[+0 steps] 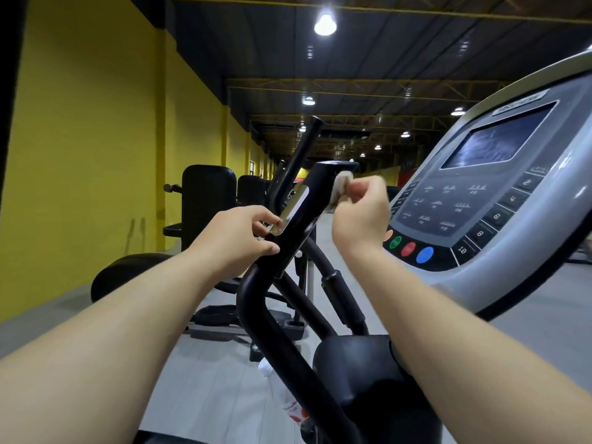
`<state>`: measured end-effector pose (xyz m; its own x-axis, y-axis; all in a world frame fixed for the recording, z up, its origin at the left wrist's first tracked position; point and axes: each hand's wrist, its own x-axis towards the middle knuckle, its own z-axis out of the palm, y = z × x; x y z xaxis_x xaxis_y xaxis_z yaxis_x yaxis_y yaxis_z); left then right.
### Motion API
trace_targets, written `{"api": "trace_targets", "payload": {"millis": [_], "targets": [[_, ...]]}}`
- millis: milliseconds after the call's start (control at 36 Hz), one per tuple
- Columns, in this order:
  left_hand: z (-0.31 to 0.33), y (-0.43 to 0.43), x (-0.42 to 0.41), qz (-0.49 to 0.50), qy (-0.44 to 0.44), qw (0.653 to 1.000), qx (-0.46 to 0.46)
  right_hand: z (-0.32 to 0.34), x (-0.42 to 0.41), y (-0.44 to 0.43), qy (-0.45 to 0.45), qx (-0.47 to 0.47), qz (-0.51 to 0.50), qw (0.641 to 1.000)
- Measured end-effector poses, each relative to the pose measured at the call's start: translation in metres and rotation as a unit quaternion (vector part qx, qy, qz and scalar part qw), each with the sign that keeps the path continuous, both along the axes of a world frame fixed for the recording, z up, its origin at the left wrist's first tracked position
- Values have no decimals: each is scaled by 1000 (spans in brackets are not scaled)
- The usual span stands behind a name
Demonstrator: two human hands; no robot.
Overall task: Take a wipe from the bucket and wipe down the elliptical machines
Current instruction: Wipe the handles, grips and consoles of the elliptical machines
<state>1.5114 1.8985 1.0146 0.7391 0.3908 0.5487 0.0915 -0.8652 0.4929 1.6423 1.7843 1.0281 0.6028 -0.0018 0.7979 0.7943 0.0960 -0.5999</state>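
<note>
Left of the console [480,193], our left hand [237,233] grips the handlebar [320,182] while our right hand [362,216] pinches the wipe [341,187] against its top; the bunched wipe may slip from so light a pinch.

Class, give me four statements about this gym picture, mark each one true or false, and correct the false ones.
1. The right hand pinches a wipe against the handlebar. True.
2. The left hand hangs free. False: it grips the handlebar.
3. The console carries green, red and blue buttons. True.
4. The wall on the left is blue. False: it is yellow.
</note>
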Motion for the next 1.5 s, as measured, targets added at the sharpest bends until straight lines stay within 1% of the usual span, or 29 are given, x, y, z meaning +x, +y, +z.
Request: {"api": "trace_targets", "payload": {"millis": [83, 167, 306, 417, 472, 528, 583, 694, 778, 833, 889, 972, 1000, 1056, 1194, 1278, 1333, 1417, 1500], "targets": [[-1, 0, 0, -1, -3, 1000, 2, 20, 8, 0, 44, 31, -24, 998], [-2, 0, 0, -3, -5, 1000, 4, 22, 5, -1, 69, 23, 5, 997], [0, -1, 1, 1, 0, 1000, 4, -19, -14, 10, 88, -88, 79, 989], [1, -1, 2, 7, 1, 1000, 6, -56, -29, 12, 115, -184, 120, 969], [1, -1, 2, 13, 0, 1000, 7, -67, -33, 8, 98, -227, 114, 962], [2, -1, 2, 14, 2, 1000, 7, -68, -35, 4, 80, -228, 111, 964], [2, 0, 3, 12, 7, 1000, 7, -58, -33, -1, 63, -197, 94, 974], [4, 0, 2, 1, 12, 1000, 2, -12, -20, -17, 9, -86, 56, 995], [7, 0, 2, -2, 24, 1000, 1, 32, 0, -24, -36, -46, -46, 997], [12, -2, 2, -5, 42, 999, 0, 57, 12, -25, -36, -74, -99, 992], [18, -5, 2, 1, 65, 998, 9, 73, 18, -24, -36, -168, -118, 978], [30, -9, 3, 18, 74, 996, 36, 88, 13, -20, -55, -318, -139, 936], [33, -10, 4, 20, 70, 997, 39, 92, 11, -19, -62, -345, -150, 925], [37, -11, 7, 25, 60, 997, 41, 99, 7, -17, -75, -375, -137, 914], [37, -9, 15, 39, 35, 998, 33, 107, -4, -13, -143, -418, -48, 896], [37, -3, 15, 15, 31, 999, 2, 103, -4, -20, -185, -425, -22, 886], [40, -2, 14, -4, 24, 1000, -15, 102, 2, -28, -188, -403, -34, 895], [45, -2, 16, -7, -3, 1000, -11, 104, 15, -34, -158, -382, -81, 907], [54, -4, 25, 2, -85, 996, 12, 103, 17, -36, -147, -355, -63, 921]]}}
